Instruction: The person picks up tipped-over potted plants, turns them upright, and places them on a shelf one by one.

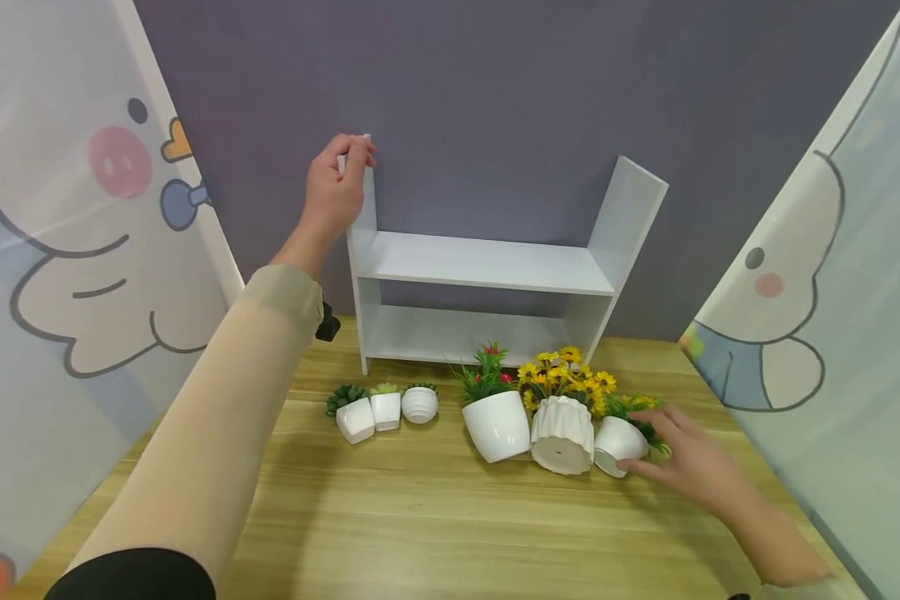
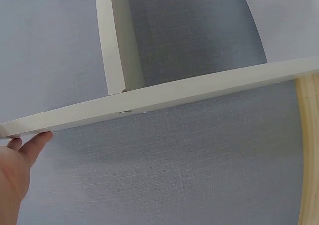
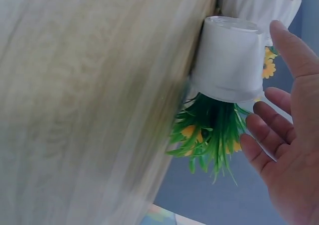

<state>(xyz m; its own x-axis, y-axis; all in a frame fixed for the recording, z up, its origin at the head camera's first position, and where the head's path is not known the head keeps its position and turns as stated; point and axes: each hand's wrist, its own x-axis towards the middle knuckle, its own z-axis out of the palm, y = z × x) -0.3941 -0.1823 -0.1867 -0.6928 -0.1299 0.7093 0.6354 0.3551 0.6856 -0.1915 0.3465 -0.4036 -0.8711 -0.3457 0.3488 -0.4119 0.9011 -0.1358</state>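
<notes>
A white two-tier shelf (image 1: 487,265) stands at the back of the table. My left hand (image 1: 339,185) grips the top of its left side panel (image 2: 164,93), fingers curled over the edge. Over on the right, my right hand (image 1: 693,458) is spread beside a white pot with green leaves and yellow flowers (image 1: 621,446). That pot lies tipped on its side, and in the right wrist view the fingers are relaxed around the pot (image 3: 228,60) with a gap. Next to it lie a fluted white pot of yellow flowers (image 1: 562,435) and a smooth white pot with red flowers (image 1: 497,425).
Left of the larger pots, three small white succulent pots lie in a row: a square one (image 1: 356,420), another square one (image 1: 386,412) and a ribbed round one (image 1: 420,405). Cartoon-printed panels (image 1: 82,250) flank the wooden table (image 1: 435,533), with a grey wall (image 1: 487,108) behind.
</notes>
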